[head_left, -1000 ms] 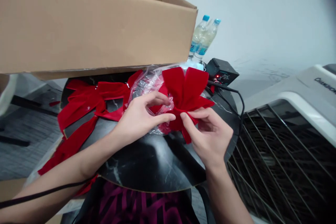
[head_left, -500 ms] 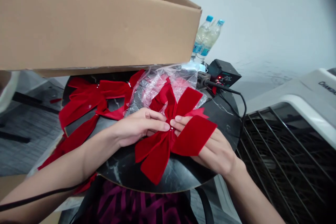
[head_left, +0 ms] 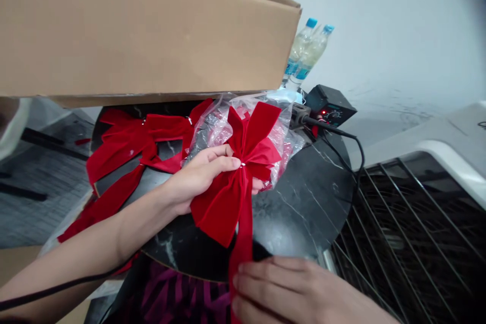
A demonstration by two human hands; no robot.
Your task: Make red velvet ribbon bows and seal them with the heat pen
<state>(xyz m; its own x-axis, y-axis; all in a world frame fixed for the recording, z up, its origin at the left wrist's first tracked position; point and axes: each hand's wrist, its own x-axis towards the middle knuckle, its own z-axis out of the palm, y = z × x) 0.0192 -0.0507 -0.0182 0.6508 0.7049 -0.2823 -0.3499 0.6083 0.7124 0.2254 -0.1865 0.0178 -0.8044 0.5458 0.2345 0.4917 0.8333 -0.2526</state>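
A red velvet bow (head_left: 220, 207) with a small shiny band at its centre is pinched there by my left hand (head_left: 207, 169). Its upper loops fan out over a clear plastic bag (head_left: 216, 124) with red pieces inside. From the bow's middle a long ribbon tail (head_left: 246, 228) runs down toward me. My right hand (head_left: 281, 288), low in the view and slightly blurred, has its fingers closed around this tail near the table's front edge. Other red bows (head_left: 125, 144) lie on the left of the round black table (head_left: 299, 207), some hanging over its edge.
A large open cardboard box (head_left: 152, 30) stands behind the table. Two plastic bottles (head_left: 307, 53) and a black control box (head_left: 330, 106) with a lit red light and cable sit at the back right. On the right is a white appliance with a black grille (head_left: 402, 238).
My right hand has left the bow's right loops and moved down toward me, drawing the ribbon tail out straight. My left hand keeps its pinch on the centre, slightly higher now.
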